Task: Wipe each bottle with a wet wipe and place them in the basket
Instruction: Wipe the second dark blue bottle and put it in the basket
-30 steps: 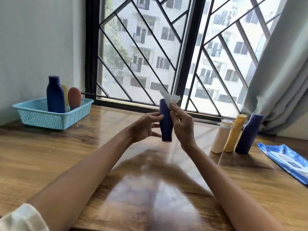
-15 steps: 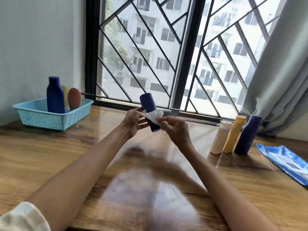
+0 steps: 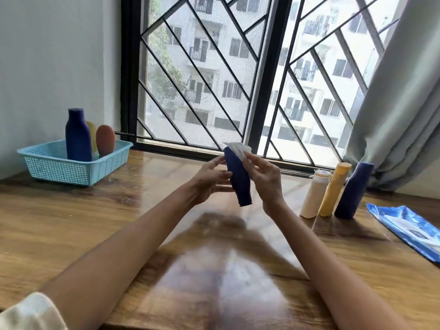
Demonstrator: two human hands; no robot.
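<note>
A dark blue bottle (image 3: 238, 179) hangs tilted above the middle of the wooden table, gripped at its side by my left hand (image 3: 209, 182). My right hand (image 3: 266, 179) pinches a white wet wipe (image 3: 235, 148) against the bottle's upper end. At the far left stands a light blue basket (image 3: 51, 166) holding a tall blue bottle (image 3: 78, 135), a yellow bottle (image 3: 92, 136) partly hidden behind it, and a brown bottle (image 3: 105, 140). Right of my hands stand a cream bottle (image 3: 313, 195), a yellow bottle (image 3: 334, 190) and a blue bottle (image 3: 353, 190).
A blue pack of wet wipes (image 3: 409, 228) lies at the table's right edge. A barred window (image 3: 238, 79) runs along the back of the table, with a grey curtain (image 3: 400, 110) hanging at its right. A wall stands behind the basket.
The held bottle has been turned over in my hands and tipped the other way. The wipe has moved from the bottle's middle up to its top end.
</note>
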